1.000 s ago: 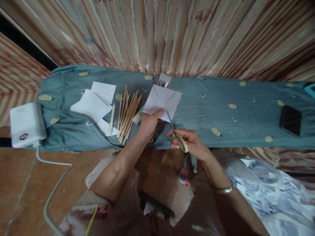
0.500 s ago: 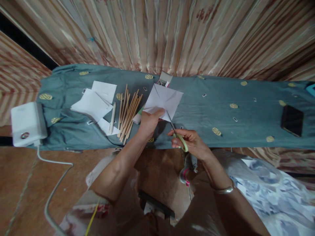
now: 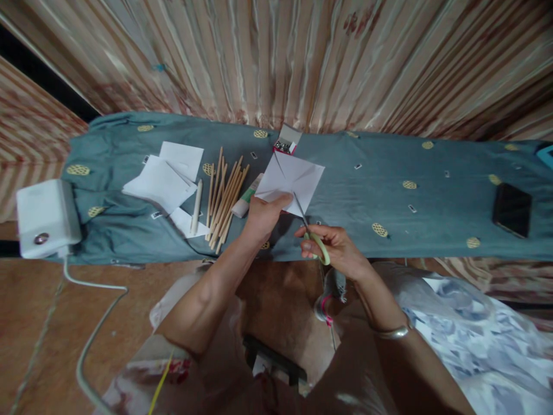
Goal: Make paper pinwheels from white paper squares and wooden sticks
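One sheet [image 3: 298,174] shifted, exposing more tube [image 3: 247,197].

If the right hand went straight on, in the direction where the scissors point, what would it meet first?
Probably the white paper held by the left hand; the scissors overlap its near edge. Whether the right hand would pass under it is unclear.
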The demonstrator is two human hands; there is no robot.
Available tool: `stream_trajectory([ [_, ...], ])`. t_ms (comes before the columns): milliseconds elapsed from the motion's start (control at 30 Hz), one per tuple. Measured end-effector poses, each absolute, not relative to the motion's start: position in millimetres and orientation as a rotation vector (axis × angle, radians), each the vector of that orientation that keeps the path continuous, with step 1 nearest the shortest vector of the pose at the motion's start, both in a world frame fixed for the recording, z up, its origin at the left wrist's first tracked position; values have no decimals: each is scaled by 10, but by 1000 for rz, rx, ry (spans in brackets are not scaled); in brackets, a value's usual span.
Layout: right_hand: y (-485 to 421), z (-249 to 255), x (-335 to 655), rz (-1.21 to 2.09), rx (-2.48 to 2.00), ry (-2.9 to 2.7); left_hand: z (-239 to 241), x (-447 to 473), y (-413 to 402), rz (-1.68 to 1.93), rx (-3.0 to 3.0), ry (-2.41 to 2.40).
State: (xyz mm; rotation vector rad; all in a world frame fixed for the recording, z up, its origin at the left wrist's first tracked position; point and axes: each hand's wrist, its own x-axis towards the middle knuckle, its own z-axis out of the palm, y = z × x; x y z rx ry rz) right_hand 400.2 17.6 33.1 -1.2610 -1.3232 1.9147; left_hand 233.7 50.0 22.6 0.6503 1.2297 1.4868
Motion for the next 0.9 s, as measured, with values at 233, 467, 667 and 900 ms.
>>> stream_trajectory([
  [233, 179, 326, 4001, 1911, -1282, -1315, 229, 2326, 496, 1467, 642, 1229],
  [467, 174, 359, 3975, 1899, -1291, -1283, 242, 2348, 484, 1455, 650, 1269],
  [667, 178, 330, 3987, 1899, -1290, -1279, 229, 2359, 477, 1447, 654, 1285],
  [900, 183, 326, 3995, 1887, -1283, -1312, 244, 2356, 486, 1452, 657, 1275],
])
